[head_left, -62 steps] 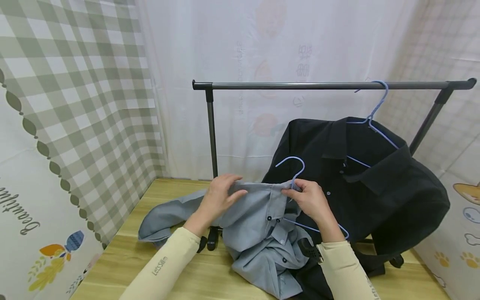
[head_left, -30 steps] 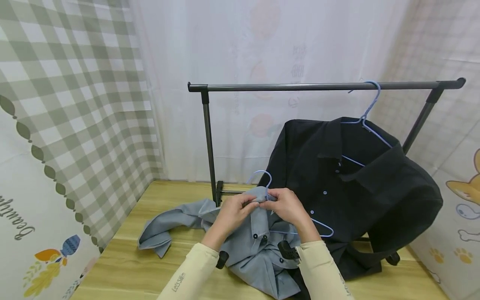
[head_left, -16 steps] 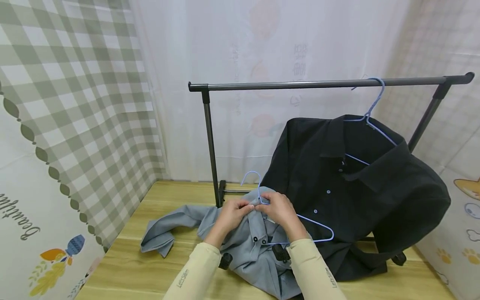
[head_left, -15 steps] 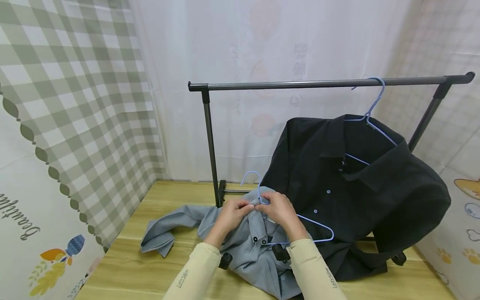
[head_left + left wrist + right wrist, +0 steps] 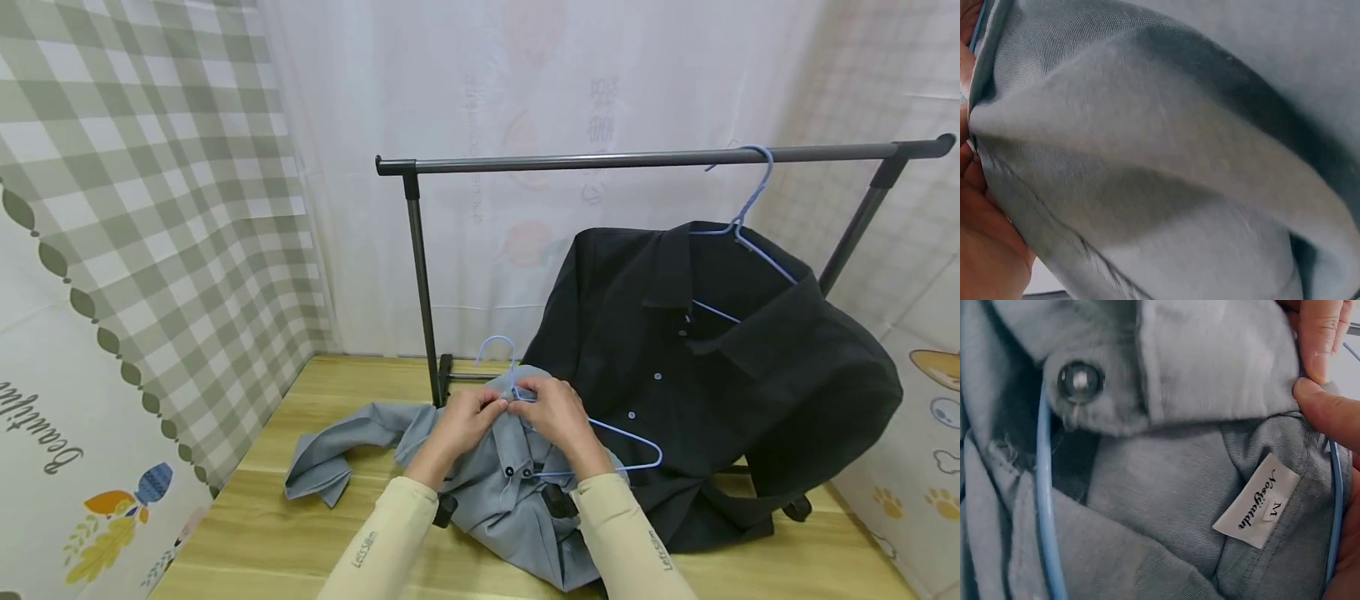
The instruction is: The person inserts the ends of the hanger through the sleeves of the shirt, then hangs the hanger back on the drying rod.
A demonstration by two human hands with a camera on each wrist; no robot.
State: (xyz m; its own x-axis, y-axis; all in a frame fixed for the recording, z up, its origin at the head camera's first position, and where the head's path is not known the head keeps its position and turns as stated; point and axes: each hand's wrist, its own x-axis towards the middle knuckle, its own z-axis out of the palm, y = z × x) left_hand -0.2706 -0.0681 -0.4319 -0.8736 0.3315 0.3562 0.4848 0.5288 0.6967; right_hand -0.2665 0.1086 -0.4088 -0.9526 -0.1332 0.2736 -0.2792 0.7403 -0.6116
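A grey-blue shirt [image 5: 502, 533] lies crumpled on the table, one sleeve stretched left. My left hand [image 5: 461, 425] pinches its collar from the left, fingertips close to the right hand's. On the other side, my right hand [image 5: 555, 412] pinches the collar between thumb and fingers at the neck of a blue hanger [image 5: 624, 432]. The hook stands up above the collar, and one hanger arm pokes out past the shirt to the right. In the right wrist view, a dark button [image 5: 1080, 381], the hanger wire and a white size label [image 5: 1259, 503] show. Grey cloth [image 5: 1147, 125] fills the left wrist view.
A black shirt [image 5: 622, 333] hangs on a second blue hanger [image 5: 756, 192] from the rail [image 5: 540, 163] of a dark metal rack, its lower part reaching the wooden table [image 5: 255, 533]. Curtains [image 5: 150, 167] stand around the table.
The left hand has moved right and the right hand left and down, bringing them together at the collar. The hanger has shifted left and lower, and the collar has been folded inward near its hook.
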